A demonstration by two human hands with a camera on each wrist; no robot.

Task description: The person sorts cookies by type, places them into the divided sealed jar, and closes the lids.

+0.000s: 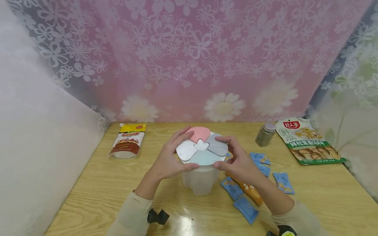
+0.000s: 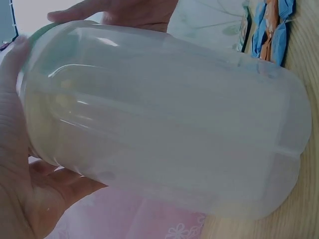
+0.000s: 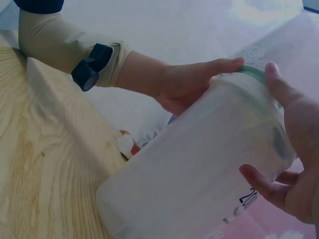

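Note:
A tall translucent plastic storage canister [image 1: 200, 182] stands on the table in front of me, its ribbed wall [image 2: 164, 119] filling the left wrist view. Its round lid [image 1: 201, 146] has pink, grey, white and pale blue segments around a white centre. My left hand [image 1: 169, 159] grips the lid's left edge, thumb at the front and fingers behind. On the opposite side my right hand [image 1: 240, 164] holds the lid's edge the same way. In the right wrist view, dark printed markings [image 3: 246, 197] show on the canister near the right fingers. No contents can be made out through the wall.
Several blue sachets [image 1: 246, 209] and an orange packet [image 1: 251, 191] lie to the canister's right. Farther back stand a small jar [image 1: 265, 135] and a green-and-white food pouch [image 1: 310, 141]. A yellow, white and brown pouch [image 1: 127, 141] is at the back left. A floral curtain [image 1: 189, 65] closes off the back.

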